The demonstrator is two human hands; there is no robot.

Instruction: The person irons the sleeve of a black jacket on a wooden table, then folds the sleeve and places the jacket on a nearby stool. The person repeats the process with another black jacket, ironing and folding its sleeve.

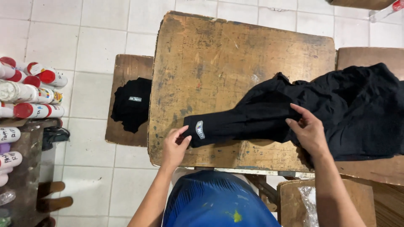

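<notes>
A black garment (336, 105) lies spread across the worn wooden table (219, 59), with one sleeve stretched toward the left. My left hand (174, 145) pinches the cuff end of that sleeve, beside a small grey label (200, 130). My right hand (309, 130) presses down on the cloth where the sleeve meets the bunched body of the garment. Both hands rest near the table's front edge.
A second black garment (132, 105) with a small label lies folded on a low wooden stool (124, 71) left of the table. Several white spray cans with red caps (29, 92) are stacked at the far left. A wooden seat (294, 197) stands below the table.
</notes>
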